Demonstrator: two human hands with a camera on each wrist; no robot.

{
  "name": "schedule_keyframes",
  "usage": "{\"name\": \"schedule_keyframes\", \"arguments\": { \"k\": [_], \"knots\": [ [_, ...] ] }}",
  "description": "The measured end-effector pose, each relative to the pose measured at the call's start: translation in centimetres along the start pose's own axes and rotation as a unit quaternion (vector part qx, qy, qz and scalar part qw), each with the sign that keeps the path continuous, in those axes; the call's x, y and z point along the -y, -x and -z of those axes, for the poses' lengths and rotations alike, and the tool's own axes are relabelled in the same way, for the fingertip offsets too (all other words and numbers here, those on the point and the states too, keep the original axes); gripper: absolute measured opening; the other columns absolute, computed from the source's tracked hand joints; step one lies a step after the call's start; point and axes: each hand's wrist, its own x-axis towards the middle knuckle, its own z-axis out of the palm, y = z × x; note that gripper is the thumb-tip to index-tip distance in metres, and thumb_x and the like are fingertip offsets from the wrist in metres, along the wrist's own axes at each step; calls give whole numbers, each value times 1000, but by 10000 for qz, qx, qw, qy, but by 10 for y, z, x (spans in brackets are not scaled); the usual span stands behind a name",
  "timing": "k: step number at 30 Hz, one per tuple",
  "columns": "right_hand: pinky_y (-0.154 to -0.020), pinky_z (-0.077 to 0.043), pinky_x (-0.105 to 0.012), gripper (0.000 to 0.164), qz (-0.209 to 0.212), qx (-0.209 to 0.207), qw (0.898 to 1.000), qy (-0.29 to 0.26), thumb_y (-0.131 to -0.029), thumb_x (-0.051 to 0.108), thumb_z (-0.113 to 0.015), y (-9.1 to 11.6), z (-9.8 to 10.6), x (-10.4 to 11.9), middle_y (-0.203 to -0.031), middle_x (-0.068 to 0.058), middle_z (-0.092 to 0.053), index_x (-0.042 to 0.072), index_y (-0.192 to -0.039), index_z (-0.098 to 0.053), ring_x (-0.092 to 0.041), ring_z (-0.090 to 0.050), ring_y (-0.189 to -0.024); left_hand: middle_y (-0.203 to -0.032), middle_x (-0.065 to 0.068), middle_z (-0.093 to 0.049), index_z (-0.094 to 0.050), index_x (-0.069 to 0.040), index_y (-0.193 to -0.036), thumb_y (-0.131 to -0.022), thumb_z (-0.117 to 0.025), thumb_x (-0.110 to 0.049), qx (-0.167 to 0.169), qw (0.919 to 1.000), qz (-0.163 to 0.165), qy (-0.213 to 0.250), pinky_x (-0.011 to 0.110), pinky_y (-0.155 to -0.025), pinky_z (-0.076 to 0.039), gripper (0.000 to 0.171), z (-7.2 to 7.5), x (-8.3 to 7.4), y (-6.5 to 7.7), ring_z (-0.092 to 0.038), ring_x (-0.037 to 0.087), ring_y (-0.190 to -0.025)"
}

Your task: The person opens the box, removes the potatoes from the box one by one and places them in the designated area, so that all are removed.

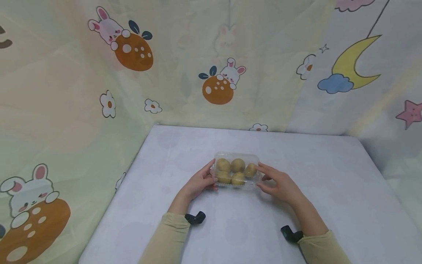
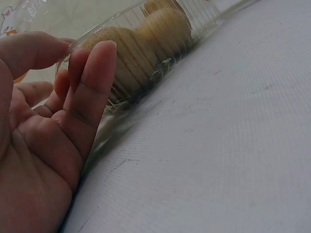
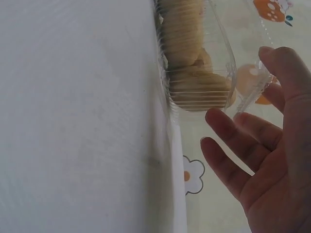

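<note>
A clear plastic clamshell box [image 1: 245, 185] sits near the middle of the table, holding several round yellow-brown fruits [image 1: 238, 165] whose exact kind I cannot tell. My left hand [image 1: 200, 180] grips its left end; in the left wrist view the thumb lies on the rim, with fingers against the ribbed side. At the right end is my right hand [image 1: 276, 183]. The right wrist view shows it pinching the edge of the clear lid [image 3: 252, 95] between thumb and fingers, and that edge stands apart from the box's lower part.
A white cloth covers the table [image 1: 230, 234]. Behind it and at the sides hangs a pale curtain [image 1: 184, 66] printed with rabbits, flowers and a moon. Each wrist wears a small black camera mount [image 1: 195, 218] by the sleeve.
</note>
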Motion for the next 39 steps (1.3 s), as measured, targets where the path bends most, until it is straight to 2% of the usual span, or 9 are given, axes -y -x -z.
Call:
{"name": "schedule_keyframes", "arguments": {
  "k": [8,13,19,25,31,33,35,39],
  "knots": [
    [-77,-59,-42,61,3,15,10000,-70,-86,21,-77,-10,13,-3,-129,-4,-65,21,-142,-54,-12,-67,-85,-99,2,-48,-25,-39,-155,-93,-63,-8,-11,10000,-27,-13,40,-81,-62,79,-1,1,0,-64,18,-80],
    [-73,-57,-42,54,-326,188,9992,-90,-91,27,-71,-21,25,-2,-111,0,-70,26,-142,-54,-12,-64,-83,-98,0,-47,-23,-34,-156,-93,-64,-10,-13,10000,-15,-3,39,-81,-62,79,-1,0,0,-64,17,-80],
    [-66,-50,-29,48,-534,228,9982,-144,-95,32,-65,-34,33,-6,-97,2,-68,28,-142,-55,-9,-59,-79,-98,1,-47,-22,-32,-157,-94,-64,-10,35,10000,6,36,38,-81,-62,79,-1,0,0,-63,17,-81],
    [-66,-49,-29,44,-870,298,9945,-499,-100,38,-56,-49,38,-9,-100,-4,-70,25,-142,-54,-17,-62,-80,-98,1,-48,-24,-35,-156,-93,-65,-10,-4,10000,21,78,40,-83,-61,79,-1,-1,1,-62,17,-80],
    [-75,-52,-35,47,-1525,428,9833,-894,-103,48,-45,-60,40,-14,-112,-10,-69,29,-145,-50,-22,-66,-87,-96,0,-47,-21,-31,-158,-94,-63,-7,63,9999,-64,87,39,-82,-62,80,0,0,0,-61,15,-80],
    [-76,-53,-36,49,-1684,427,9799,-980,-102,51,-43,-62,39,-15,-109,-11,-69,29,-145,-50,-20,-65,-87,-96,0,-47,-20,-30,-158,-94,-62,-6,89,9999,-74,111,39,-82,-62,81,0,1,0,-61,15,-80],
    [-78,-55,-38,50,-1750,397,9776,-1098,-102,50,-44,-63,39,-17,-108,-13,-69,26,-146,-49,-20,-65,-87,-97,0,-46,-20,-30,-158,-94,-62,-6,100,9998,-83,139,38,-81,-62,80,0,1,0,-60,15,-80],
    [-82,-57,-40,48,-1694,284,9746,-1437,-103,39,-49,-64,37,-20,-121,-14,-66,21,-147,-46,-24,-68,-87,-97,0,-46,-22,-31,-157,-94,-62,-6,87,9998,-70,142,38,-81,-62,79,0,0,0,-60,15,-79]
  ]
}}
